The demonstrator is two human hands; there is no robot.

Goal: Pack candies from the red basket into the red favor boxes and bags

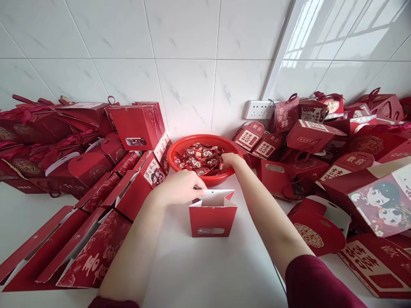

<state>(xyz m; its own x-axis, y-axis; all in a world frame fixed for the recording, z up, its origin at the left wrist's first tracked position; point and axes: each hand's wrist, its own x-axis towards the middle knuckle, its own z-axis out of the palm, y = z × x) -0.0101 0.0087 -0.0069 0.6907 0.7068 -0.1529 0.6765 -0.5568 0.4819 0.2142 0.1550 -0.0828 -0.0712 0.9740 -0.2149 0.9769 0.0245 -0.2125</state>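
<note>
Evidently, an open red bag (212, 221) stands upright on the white tabletop (205, 273), pinched at its rim.
Clock directions are taken from the bag: the left hand (181, 187) grips its top edge at 11 o'clock, fingers closed on it; rows of open red cartons (96, 246) run from 8 to 10 o'clock, and red gift boxes (372, 261) lie heaped from 2 to 4 o'clock; farther off, at 12 o'clock, the right hand (231, 161) reaches into a red plastic basket (212, 181) of wrapped sweets (205, 159), its fingertips hidden, so whether it grips any I cannot tell; beyond, a white socket strip (259, 110) sits on the tiled wall (184, 85) at 1 o'clock.
</note>
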